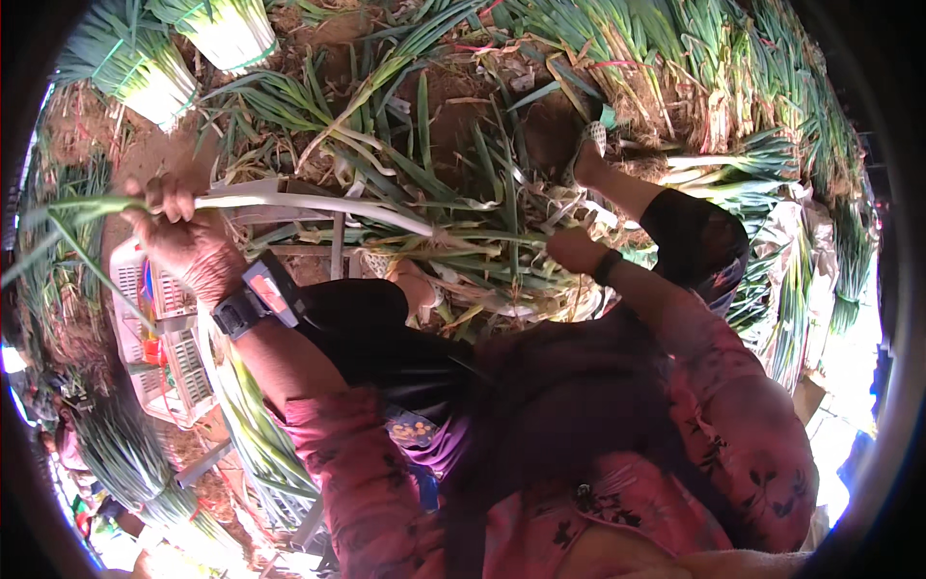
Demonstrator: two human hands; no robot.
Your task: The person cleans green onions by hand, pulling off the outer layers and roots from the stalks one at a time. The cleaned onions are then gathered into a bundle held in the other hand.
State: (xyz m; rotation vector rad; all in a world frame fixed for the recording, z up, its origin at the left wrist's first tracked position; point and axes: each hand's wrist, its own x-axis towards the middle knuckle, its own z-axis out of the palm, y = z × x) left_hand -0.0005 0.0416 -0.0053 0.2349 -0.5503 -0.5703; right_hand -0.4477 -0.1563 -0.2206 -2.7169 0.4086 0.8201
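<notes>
Two hands, one long leek stretched between them.

Big heap of loose leeks [434,164] spreads over the soil in front of you; two trimmed bundles [183,53] stand at the top left, and one white crate [159,357] sits by your left wrist. Your left hand [183,241] has its grip wrapped tight around the long white leek [318,205] near its green leaves, and your right hand [577,251] is fisted at the leek's other end, just above the heap.

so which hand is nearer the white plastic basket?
Left. The left hand grips a green onion stalk right above the white plastic basket; the right hand is far across, in the leaf pile.
</notes>
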